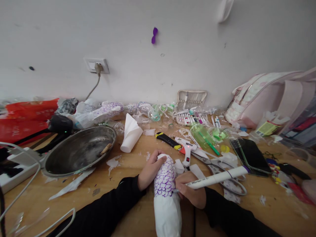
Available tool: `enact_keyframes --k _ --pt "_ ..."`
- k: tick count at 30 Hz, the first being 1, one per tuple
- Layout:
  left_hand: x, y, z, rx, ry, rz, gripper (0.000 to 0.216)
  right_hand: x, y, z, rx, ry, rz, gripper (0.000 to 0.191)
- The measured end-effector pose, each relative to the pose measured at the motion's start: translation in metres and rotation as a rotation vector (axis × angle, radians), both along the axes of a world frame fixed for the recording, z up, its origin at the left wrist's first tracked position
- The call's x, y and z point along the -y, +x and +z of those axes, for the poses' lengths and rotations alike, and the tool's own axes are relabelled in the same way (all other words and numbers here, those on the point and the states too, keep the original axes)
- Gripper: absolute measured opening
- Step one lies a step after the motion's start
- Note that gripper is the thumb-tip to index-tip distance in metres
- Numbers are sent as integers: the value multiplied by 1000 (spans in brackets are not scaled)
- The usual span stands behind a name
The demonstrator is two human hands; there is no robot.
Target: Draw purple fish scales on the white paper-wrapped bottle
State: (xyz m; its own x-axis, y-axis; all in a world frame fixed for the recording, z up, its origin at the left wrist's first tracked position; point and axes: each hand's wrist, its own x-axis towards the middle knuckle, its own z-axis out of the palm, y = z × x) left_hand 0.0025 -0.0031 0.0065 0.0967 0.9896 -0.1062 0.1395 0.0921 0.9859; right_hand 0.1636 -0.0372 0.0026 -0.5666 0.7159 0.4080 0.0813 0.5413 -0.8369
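Note:
A long white paper-covered form (167, 214) lies toward me, its far half drawn over with purple scale-like curves and its near half plain white. My left hand (153, 168) is closed around the far end, thumb on top. In my right hand (189, 190) is a white marker (217, 178) with a purple end, its tip against the form's right side at the lower edge of the purple pattern. Just beyond the right hand lie a white hot glue gun (188, 152) and large scissors (221, 169).
A metal bowl (81, 153) and a rolled white paper (131, 134) stand at left. Beyond lie a utility knife (168, 141), a marker set (190, 118) and green plastic bottle pieces (201, 134). Phones (251, 154) and a pink backpack (261, 98) are at right. Paper scraps litter the table.

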Motion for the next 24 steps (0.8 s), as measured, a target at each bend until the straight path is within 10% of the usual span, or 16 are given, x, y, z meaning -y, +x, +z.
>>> enact_keyframes --k 24 --pt "0 1 -2 22 -3 -2 20 0 0 1 -41 -27 17 46"
